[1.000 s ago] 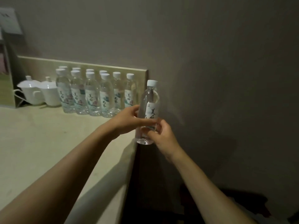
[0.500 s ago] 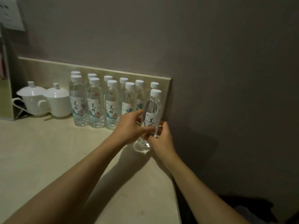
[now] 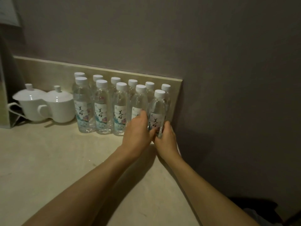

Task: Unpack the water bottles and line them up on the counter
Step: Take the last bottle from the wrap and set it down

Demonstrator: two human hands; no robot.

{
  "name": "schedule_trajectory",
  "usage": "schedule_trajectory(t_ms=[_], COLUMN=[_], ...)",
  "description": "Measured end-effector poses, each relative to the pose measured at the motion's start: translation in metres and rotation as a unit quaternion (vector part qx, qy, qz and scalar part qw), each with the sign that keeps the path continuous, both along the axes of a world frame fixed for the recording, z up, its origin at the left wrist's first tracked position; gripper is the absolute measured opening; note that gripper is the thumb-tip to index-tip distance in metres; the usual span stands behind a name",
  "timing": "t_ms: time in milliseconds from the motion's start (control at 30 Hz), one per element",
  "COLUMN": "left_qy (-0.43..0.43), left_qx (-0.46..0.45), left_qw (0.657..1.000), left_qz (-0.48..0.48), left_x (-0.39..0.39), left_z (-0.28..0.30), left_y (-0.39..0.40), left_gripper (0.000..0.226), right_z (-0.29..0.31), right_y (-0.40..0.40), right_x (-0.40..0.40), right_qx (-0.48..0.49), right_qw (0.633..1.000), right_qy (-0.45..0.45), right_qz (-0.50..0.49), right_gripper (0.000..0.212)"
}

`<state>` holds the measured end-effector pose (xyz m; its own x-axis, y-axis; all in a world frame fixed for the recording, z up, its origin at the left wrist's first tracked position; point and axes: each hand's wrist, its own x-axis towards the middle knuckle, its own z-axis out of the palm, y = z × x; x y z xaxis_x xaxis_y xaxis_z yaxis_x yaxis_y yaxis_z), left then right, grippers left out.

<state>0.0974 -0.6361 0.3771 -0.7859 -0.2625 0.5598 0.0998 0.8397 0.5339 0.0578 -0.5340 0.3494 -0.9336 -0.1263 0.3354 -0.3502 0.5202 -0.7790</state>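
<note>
Several clear water bottles with white caps stand in two rows (image 3: 102,110) against the low backsplash on the beige counter (image 3: 53,160). At the right end of the front row stands one more bottle (image 3: 157,108), upright, its base hidden by my hands. My left hand (image 3: 136,132) wraps its lower left side, and my right hand (image 3: 166,137) holds its lower right side, fingers curled round it. The neighbouring front bottle (image 3: 139,101) is close on its left.
Two white lidded cups (image 3: 47,103) stand left of the bottles. A dark upright stand (image 3: 6,79) is at the far left. The counter's right edge (image 3: 180,154) runs just beside my right hand, with a grey wall beyond and dark floor below.
Both hands carried the bottle from beyond the counter's right edge to the end of the front row and lowered it there; the view moved closer.
</note>
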Motion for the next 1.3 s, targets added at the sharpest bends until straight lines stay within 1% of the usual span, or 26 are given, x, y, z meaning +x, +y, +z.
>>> schedule_trajectory(t_ms=[67, 167, 300, 433, 567, 700, 900, 1000, 1067, 1167, 1200, 1267, 1300], left_qy=[-0.001, -0.007, -0.003, -0.017, -0.005, -0.013, -0.036, -0.046, -0.057, -0.054, -0.048, -0.04, -0.037], left_qx=[-0.022, -0.037, -0.049, -0.052, -0.055, -0.049, -0.052, -0.057, -0.077, -0.077, -0.069, -0.049, -0.038], left_qw=[1.0, 0.999, 0.999, 0.998, 0.998, 0.999, 0.998, 0.997, 0.995, 0.995, 0.996, 0.998, 0.998], left_qz=[-0.003, -0.001, 0.005, 0.011, 0.01, 0.015, 0.017, 0.026, 0.029, 0.036, 0.035, 0.026, 0.022], left_x=[-0.003, -0.006, -0.01, -0.013, -0.015, -0.017, -0.014, -0.013, -0.011, -0.006, -0.004, 0.003, 0.008], left_z=[0.001, 0.004, 0.005, 0.007, 0.005, 0.007, 0.003, 0.007, 0.009, 0.01, 0.008, 0.005, 0.003], left_y=[0.002, 0.003, 0.005, 0.006, 0.004, 0.006, 0.005, 0.005, 0.007, 0.012, 0.013, 0.016, 0.017], left_gripper=[0.028, 0.026, 0.022, 0.021, 0.019, 0.018, 0.013, 0.01, 0.009, 0.009, 0.009, 0.01, 0.011], right_z=[0.001, 0.005, 0.012, 0.016, 0.021, 0.024, 0.022, 0.025, 0.027, 0.03, 0.031, 0.031, 0.033], right_y=[-0.002, -0.003, -0.004, -0.006, -0.008, -0.011, -0.014, -0.018, -0.02, -0.021, -0.021, -0.02, -0.019], right_x=[-0.002, -0.005, -0.009, -0.007, -0.009, -0.009, -0.007, -0.008, -0.009, -0.009, -0.009, -0.008, -0.005], right_qx=[0.044, 0.096, 0.128, 0.153, 0.167, 0.169, 0.171, 0.172, 0.132, 0.057, 0.036, 0.052, 0.058], right_qw=[0.999, 0.995, 0.991, 0.987, 0.985, 0.984, 0.983, 0.983, 0.986, 0.989, 0.989, 0.987, 0.987], right_qy=[0.008, 0.002, -0.013, -0.017, -0.023, -0.023, -0.027, -0.029, -0.06, -0.101, -0.115, -0.123, -0.128], right_qz=[-0.017, -0.024, -0.028, -0.041, -0.047, -0.054, -0.057, -0.063, -0.077, -0.088, -0.082, -0.088, -0.075], right_gripper=[0.04, 0.039, 0.041, 0.037, 0.038, 0.036, 0.047, 0.041, 0.033, 0.042, 0.042, 0.04, 0.042])
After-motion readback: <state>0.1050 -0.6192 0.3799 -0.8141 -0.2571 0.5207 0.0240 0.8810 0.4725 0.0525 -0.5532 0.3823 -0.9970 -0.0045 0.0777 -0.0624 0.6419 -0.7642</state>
